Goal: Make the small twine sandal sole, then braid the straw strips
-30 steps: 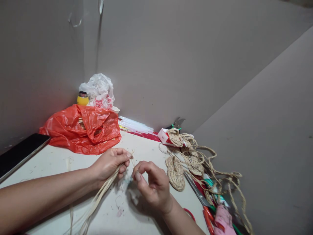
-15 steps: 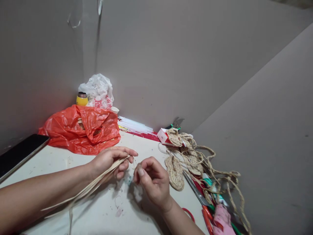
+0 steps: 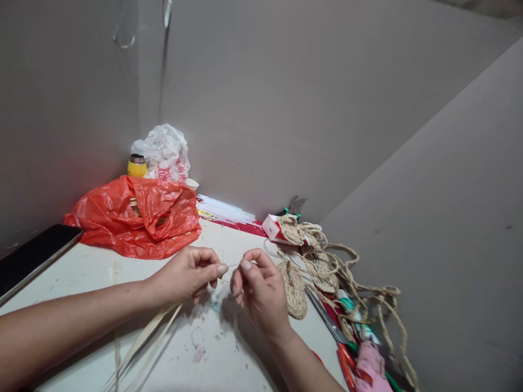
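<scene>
Left hand (image 3: 190,275) holds strands (image 3: 147,331) (bag (image 3: 108,223): sticks (image 3: 135,207), perhaps)

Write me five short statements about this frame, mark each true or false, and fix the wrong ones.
1. The left hand holds pale strips that trail down below it. True.
2. The right hand grips the scissors. False: it is close to the left hand, and the scissors lie farther right.
3. A dark phone lies at the left. True.
4. The red bag sits right of the phone. True.
5. The yellow jar stands in front of the red bag. False: it is behind it.
</scene>
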`<move>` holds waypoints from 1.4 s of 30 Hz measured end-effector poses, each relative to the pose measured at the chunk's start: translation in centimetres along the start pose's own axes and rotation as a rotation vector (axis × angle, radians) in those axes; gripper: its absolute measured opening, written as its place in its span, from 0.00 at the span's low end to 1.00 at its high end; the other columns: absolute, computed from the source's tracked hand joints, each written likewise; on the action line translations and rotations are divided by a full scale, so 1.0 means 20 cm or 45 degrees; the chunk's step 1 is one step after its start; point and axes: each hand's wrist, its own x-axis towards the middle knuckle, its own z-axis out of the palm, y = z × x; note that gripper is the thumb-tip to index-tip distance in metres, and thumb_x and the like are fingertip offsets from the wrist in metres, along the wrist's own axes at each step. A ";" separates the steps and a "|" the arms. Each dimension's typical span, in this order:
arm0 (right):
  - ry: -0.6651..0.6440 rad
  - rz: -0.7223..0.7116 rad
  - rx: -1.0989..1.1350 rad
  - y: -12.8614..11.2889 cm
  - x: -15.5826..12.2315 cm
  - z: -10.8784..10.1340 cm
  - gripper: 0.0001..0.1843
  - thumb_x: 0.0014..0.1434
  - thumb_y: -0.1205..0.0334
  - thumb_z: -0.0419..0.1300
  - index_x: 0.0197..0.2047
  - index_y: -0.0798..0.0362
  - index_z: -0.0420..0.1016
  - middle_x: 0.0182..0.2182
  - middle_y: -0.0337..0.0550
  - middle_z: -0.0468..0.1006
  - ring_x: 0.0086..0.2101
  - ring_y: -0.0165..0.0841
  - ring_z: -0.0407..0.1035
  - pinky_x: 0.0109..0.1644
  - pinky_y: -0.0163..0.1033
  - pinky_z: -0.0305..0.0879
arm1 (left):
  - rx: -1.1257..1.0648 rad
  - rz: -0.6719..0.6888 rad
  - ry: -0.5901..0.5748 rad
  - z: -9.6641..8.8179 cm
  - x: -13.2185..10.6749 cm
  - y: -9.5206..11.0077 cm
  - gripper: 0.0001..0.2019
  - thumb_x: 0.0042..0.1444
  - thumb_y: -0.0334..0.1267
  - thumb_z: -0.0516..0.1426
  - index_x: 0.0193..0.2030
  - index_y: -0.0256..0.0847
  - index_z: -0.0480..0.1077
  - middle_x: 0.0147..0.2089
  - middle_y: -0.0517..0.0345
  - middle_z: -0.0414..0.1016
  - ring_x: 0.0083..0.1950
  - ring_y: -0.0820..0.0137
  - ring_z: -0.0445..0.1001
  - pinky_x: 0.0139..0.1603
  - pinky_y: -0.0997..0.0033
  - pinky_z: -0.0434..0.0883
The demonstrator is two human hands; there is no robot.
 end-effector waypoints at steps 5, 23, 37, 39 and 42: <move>0.044 0.217 0.115 -0.02 0.04 0.01 0.08 0.59 0.59 0.56 0.33 0.49 0.60 0.12 0.29 0.68 0.10 0.22 0.54 0.12 0.24 0.49 | 0.121 0.065 -0.019 -0.01 0.00 0.00 0.15 0.54 0.48 0.56 0.28 0.37 0.64 0.21 0.68 0.64 0.16 0.83 0.59 0.16 0.83 0.58; 0.151 0.478 0.330 -0.04 0.01 0.04 0.12 0.52 0.57 0.62 0.28 0.51 0.61 0.12 0.29 0.67 0.10 0.22 0.54 0.11 0.24 0.47 | 0.618 0.301 -0.008 -0.03 0.00 0.00 0.02 0.49 0.32 0.54 0.31 0.38 0.66 0.26 0.65 0.65 0.26 0.77 0.62 0.28 0.77 0.61; 0.161 0.628 0.433 -0.05 -0.04 0.11 0.16 0.45 0.56 0.67 0.29 0.52 0.63 0.14 0.32 0.72 0.12 0.24 0.61 0.11 0.24 0.53 | 1.247 0.496 0.120 -0.05 -0.01 -0.07 0.10 0.61 0.35 0.45 0.28 0.41 0.61 0.27 0.61 0.62 0.27 0.73 0.59 0.29 0.73 0.55; 0.156 0.592 0.403 -0.05 -0.03 0.10 0.15 0.47 0.56 0.66 0.29 0.52 0.63 0.15 0.33 0.73 0.12 0.24 0.62 0.11 0.24 0.53 | 1.117 0.521 0.110 -0.05 0.00 -0.06 0.12 0.61 0.36 0.45 0.27 0.40 0.61 0.26 0.62 0.61 0.28 0.74 0.59 0.30 0.74 0.57; 0.157 0.511 0.355 -0.04 -0.01 0.08 0.15 0.49 0.55 0.65 0.29 0.52 0.62 0.17 0.34 0.74 0.12 0.23 0.62 0.11 0.24 0.53 | 0.705 0.386 0.080 -0.05 0.02 -0.04 0.14 0.61 0.42 0.47 0.28 0.39 0.64 0.25 0.64 0.62 0.25 0.77 0.60 0.28 0.76 0.60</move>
